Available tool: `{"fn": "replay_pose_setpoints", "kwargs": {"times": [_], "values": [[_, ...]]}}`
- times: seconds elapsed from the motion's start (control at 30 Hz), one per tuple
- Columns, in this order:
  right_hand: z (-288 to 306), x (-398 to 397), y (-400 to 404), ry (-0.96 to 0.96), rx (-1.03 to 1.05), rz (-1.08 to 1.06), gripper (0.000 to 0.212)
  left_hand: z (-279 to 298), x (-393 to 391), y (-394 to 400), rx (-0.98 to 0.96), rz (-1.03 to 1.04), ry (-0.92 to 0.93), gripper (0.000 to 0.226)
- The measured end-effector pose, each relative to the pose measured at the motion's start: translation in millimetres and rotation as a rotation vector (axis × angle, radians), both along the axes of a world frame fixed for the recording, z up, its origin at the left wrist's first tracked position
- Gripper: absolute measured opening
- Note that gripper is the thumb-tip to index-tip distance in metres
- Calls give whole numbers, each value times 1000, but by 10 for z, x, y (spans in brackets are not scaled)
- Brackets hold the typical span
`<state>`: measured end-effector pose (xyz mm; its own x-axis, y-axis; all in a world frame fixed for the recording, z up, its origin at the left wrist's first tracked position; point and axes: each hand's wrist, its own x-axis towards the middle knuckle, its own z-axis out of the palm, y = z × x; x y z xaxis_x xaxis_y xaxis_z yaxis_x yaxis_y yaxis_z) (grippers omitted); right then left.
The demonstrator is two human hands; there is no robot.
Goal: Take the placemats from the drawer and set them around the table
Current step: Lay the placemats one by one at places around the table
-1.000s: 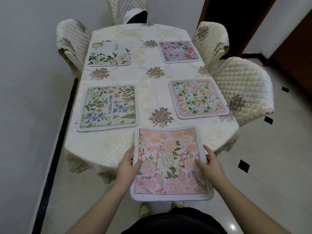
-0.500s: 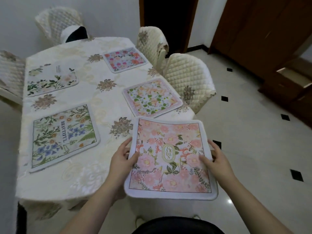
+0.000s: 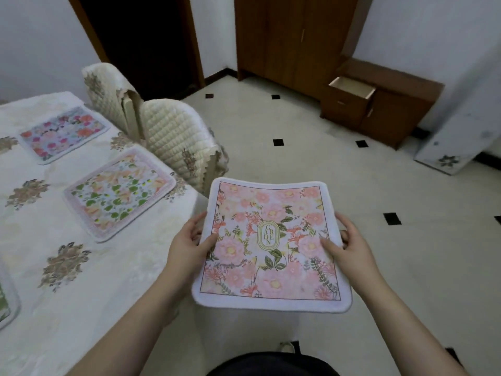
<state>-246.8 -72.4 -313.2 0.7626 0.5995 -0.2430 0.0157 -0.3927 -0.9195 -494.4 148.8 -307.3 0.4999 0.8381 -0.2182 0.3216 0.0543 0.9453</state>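
Pink placemat (image 3: pixel 271 245) now carried off the counter (image 3: pixel 81 267), toward frame centre; both hands' fingers (image 3: pixel 329 244) pinch its edges. Unplaced.

one view only, worn on the head, looking forward and steeply down from standing height. close over both forearms, with the left hand (image 3: pixel 189 241) and right hand (image 3: pixel 349 246) near the lower middle. aimed past the right corner of the desk (image 3: pixel 81 267), which fills the left edge, out across the tiled floor (image 3: pixel 298 158). far wall, cabinet and open drawer (image 3: pixel 352 89) at the top, bent by the wide lens.
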Motion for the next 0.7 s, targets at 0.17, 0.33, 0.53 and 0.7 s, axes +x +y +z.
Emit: {"fn": "replay_pose_setpoints", "kwargs": {"times": [0.17,0.33,0.53,0.7], "values": [[40,547,-244,105,86,-91,65,125,630,-74,-2,-37,-19,55],[124,825,-210,171,139,-124,64,164,916,-63,-32,12,-67,52],[130,1034,126,185,153,-119,64,151,1125,185,-36,48,-69,48],[147,1201,612,185,142,-90,63,72,1286,647,23,57,-17,47]]}}
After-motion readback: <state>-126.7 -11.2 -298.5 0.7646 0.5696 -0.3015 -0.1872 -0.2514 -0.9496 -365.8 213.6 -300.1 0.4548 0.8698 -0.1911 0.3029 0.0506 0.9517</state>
